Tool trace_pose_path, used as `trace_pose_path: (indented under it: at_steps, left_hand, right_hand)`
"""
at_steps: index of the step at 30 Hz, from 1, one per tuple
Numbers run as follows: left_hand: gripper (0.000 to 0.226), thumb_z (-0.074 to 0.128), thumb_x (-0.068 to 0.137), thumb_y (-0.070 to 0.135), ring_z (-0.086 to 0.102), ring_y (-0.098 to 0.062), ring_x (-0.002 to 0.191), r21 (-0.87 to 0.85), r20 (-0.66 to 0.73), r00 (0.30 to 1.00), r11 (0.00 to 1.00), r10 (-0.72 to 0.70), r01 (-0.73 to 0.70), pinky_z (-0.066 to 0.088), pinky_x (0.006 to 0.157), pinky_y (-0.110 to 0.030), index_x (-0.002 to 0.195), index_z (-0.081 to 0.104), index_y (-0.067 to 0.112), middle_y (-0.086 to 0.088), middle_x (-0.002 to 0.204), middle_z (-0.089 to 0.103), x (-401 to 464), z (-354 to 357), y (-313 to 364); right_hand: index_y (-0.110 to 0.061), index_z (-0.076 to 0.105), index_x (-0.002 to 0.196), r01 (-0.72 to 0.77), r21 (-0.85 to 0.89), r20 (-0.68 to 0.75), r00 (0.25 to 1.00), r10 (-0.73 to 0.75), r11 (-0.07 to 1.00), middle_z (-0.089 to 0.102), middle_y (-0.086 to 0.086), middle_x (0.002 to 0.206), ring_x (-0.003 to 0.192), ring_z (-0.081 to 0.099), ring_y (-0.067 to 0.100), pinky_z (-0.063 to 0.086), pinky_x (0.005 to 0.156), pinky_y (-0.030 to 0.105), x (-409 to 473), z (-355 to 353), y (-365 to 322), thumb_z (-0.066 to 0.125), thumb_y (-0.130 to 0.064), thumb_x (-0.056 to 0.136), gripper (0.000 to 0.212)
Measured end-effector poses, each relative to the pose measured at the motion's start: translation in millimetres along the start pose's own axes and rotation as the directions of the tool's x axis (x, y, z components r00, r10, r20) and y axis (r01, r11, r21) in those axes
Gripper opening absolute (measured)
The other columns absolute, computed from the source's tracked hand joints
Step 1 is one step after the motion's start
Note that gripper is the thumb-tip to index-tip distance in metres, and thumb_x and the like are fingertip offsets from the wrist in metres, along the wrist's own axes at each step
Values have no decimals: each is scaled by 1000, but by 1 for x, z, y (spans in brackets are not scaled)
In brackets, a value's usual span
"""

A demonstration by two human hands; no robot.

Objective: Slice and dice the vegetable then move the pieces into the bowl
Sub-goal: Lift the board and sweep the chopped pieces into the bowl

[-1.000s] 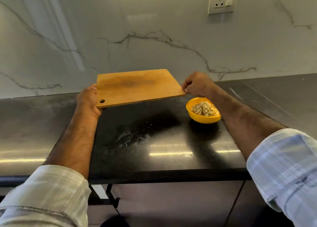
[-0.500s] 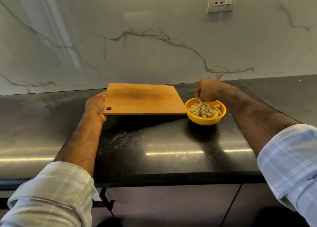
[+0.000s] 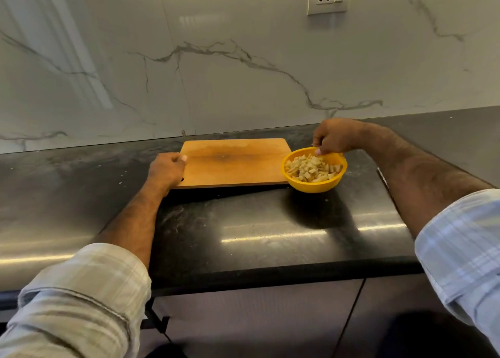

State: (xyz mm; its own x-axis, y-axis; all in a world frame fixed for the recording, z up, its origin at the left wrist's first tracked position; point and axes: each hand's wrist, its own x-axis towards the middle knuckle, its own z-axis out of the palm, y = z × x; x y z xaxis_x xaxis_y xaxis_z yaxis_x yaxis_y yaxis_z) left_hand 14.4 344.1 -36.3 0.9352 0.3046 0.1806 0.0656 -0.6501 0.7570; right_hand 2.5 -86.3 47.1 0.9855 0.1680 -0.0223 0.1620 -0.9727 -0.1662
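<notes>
On the dark counter [image 3: 270,222], the stiff wooden board [image 3: 232,165] is gripped at its left edge by the left hand [image 3: 166,168]. The light yellow bowl [image 3: 313,180] of loose diced pieces [image 3: 311,168], touching the board's right corner, is pinched at its far rim by the right hand [image 3: 332,138]; that rim hold could tip it.

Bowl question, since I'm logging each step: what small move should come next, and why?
Probably let go: the right hand pinches the rim of the yellow bowl, which already holds the diced pieces; the left hand grips the bare cutting board.
</notes>
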Motion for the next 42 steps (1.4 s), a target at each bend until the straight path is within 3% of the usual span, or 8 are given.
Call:
trace_pose_path:
  at_steps: [2, 6, 13, 19, 24, 32, 38, 42]
  left_hand:
    - [40, 53, 109, 43, 71, -25, 90, 152, 61, 998, 987, 35, -44, 57, 97, -44, 136, 69, 18, -2, 96, 72, -4, 1, 4]
    - [48, 44, 109, 50, 62, -34, 122, 412, 109, 992, 905, 70, -110, 50, 103, -50, 149, 58, 27, -12, 140, 64, -13, 10, 15]
    - [52, 32, 112, 49, 59, -38, 125, 649, 193, 980, 745, 35, -155, 50, 103, -55, 146, 44, 12, -18, 143, 57, -32, 19, 32]
    - [51, 32, 112, 48, 62, -33, 122, 790, 277, 958, 551, 69, -269, 51, 99, -54, 148, 44, 15, -13, 139, 61, -47, 24, 43]
    - [49, 42, 108, 53, 65, -32, 110, 837, 183, 957, 475, 223, -271, 52, 84, -47, 138, 53, 16, -11, 125, 66, -50, 33, 66]
    - [43, 59, 99, 62, 68, -21, 87, 266, 260, 864, 829, 430, -492, 60, 77, -40, 104, 71, 21, -2, 97, 73, -41, 128, 179]
    - [40, 67, 100, 50, 66, -17, 48, -103, 265, 860, 899, 436, -425, 56, 53, -31, 83, 68, 13, -7, 62, 70, -47, 192, 238]
    - [43, 66, 100, 50, 68, -17, 47, -106, 213, 875, 901, 435, -422, 60, 56, -33, 78, 67, 13, -6, 61, 70, -50, 209, 247]
  right_hand:
    - [-12, 77, 103, -36, 77, -2, 999, 36, 996, 75, 4, 89, 79, 69, 21, 52, 69, 30, -2, -2, 9, 77, -19, 93, 11]
    - [-1, 74, 93, -96, 236, -43, 993, 109, 967, 75, 20, 75, 59, 68, 26, 57, 59, 33, -4, -5, 17, 72, -13, 95, 12]
    - [11, 72, 79, -277, 433, -35, 946, 323, 858, 68, 16, 55, 40, 63, 21, 51, 42, 26, -4, 0, 17, 60, 0, 93, 21]
    - [11, 67, 87, -358, 665, -45, 857, 514, 655, 73, 27, 76, 71, 75, 36, 64, 76, 55, 2, 11, 48, 52, -1, 95, 21]
    - [7, 62, 83, -398, 710, -76, 778, 624, 582, 70, 26, 75, 72, 73, 37, 64, 77, 56, -5, 11, 75, 52, -3, 96, 20]
    - [5, 67, 100, -496, 715, 45, 735, 676, 492, 67, 18, 68, 49, 67, 23, 57, 48, 34, -2, 13, 121, 54, -4, 95, 17]
    - [-9, 61, 87, -515, 758, 195, 764, 615, 400, 61, 6, 59, 48, 61, 13, 60, 52, 28, -12, 9, 142, 66, -31, 103, 27]
    - [-9, 57, 81, -373, 773, -57, 765, 641, 513, 60, 11, 66, 53, 55, 16, 54, 58, 32, -15, -10, 147, 64, -18, 104, 26]
